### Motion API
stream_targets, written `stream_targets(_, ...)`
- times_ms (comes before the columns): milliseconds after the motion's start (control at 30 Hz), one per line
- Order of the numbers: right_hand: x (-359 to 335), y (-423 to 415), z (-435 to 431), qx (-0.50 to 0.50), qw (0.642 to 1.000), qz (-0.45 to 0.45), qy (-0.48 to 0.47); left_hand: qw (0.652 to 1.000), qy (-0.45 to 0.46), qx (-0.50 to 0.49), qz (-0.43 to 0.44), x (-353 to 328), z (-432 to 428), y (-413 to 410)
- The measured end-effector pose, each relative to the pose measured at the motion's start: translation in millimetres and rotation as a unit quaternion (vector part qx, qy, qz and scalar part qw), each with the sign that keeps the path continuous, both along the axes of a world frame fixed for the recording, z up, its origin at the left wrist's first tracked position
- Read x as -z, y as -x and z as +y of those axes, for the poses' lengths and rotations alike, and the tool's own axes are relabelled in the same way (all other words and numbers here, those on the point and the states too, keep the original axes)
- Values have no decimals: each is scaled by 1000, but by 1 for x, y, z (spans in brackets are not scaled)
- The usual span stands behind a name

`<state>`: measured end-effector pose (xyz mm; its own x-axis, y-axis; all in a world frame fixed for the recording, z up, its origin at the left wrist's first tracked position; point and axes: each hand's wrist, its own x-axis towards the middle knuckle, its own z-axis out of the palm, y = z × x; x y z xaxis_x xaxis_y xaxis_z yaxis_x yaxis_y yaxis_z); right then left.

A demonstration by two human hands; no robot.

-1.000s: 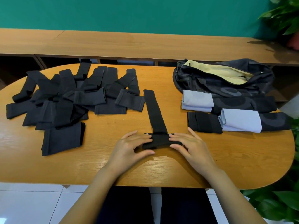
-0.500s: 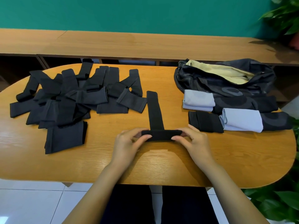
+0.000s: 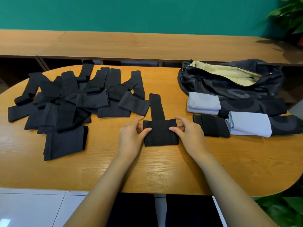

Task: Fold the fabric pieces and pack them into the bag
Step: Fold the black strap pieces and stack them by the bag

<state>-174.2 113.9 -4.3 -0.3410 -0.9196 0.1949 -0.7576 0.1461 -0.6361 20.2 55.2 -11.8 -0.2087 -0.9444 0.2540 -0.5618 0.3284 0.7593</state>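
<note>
**Trainee:** State the progress.

**Technician:** Early stage, by my judgement. Three folded pieces lie on the counter [image 3: 147, 169] between 1 and 3 o'clock of the hands. These are a folded black piece [image 3: 211, 126] just beside the right hand, a far grey piece [image 3: 203, 103] and a near grey piece [image 3: 249, 123]. No piece shows inside the bag [image 3: 229, 86], which lies open at 1 o'clock with its pale yellow lining [image 3: 226, 73] exposed. The loose pile [image 3: 65, 99] at 10 o'clock holds many unfolded black pieces, overlapping. Most of the folding and all of the packing are not yet done.

**Trainee:** Where is the current piece, and how is it held?

**Technician:** The black strip [image 3: 160, 133] lies mid-counter. Its near end is doubled into a flat rectangular block, and a narrow tail runs off toward 12 o'clock. The left hand [image 3: 131, 136] and right hand [image 3: 190, 136] each pinch an upper corner of the block. The thumb lies on top and the fingers [image 3: 136, 120] curl close behind.

**Trainee:** Materials?

**Technician:** The black fabric is matte, limp and knit-like, with straight edges. The grey pieces look smoother. The bag is dark and slack, with a faint ring pattern. The counter is grained wood with rounded ends.
</note>
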Motion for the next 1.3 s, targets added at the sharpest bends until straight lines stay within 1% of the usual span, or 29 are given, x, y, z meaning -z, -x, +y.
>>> stream_targets(100, 2, 0, -2, -9, 999, 35, -22, 999, 7, 2, -35, 4, -4, 1)
stream_targets(167, 4, 1, -2, -19, 998, 63, -20, 999, 12, 4, -50, 7, -5, 0)
stream_targets(267, 1, 0, -1, -37, 993, 116, -2, 994, 51, 10, -95, 10, -7, -1)
stream_targets(300, -1, -2, -1, -56, 989, 135, -7, 991, 66, 13, -113, 9, -8, -2)
stream_targets(367, -6, -7, -2, -118, 976, 175, -53, 984, 85, 24, -152, 6, -12, 0)
stream_targets(433, -8, -14, -5, -173, 956, 210, -112, 974, 72, 46, -212, 4, -18, 2)
stream_targets(500, -6, -20, -6, -199, 941, 225, -155, 960, 44, 68, -269, 5, -25, 4)
stream_targets(567, -1, -25, -5, -204, 935, 233, -175, 950, 22, 77, -303, 8, -30, 3)
stream_targets(667, 5, -27, 1, -193, 937, 234, -176, 940, 16, 72, -334, 11, -33, 2)
stream_targets(900, 7, -23, 33, -189, 932, 251, -179, 939, 2, 66, -338, 7, -33, 5)
stream_targets(1000, 8, -22, 42, -190, 934, 248, -175, 951, 7, 79, -298, 4, -26, 4)
stream_targets(1067, 7, -20, 47, -191, 937, 237, -170, 961, 17, 112, -252, -1, -12, 2)
stream_targets(1133, 6, -16, 53, -194, 940, 231, -160, 962, 19, 162, -221, -8, 7, -2)
stream_targets(1200, 5, -10, 59, -199, 941, 229, -150, 953, 5, 213, -217, -13, 24, -8)
stream_targets(1300, 3, -2, 66, -211, 935, 231, -166, 934, -3, 268, -237, -7, 40, -18)
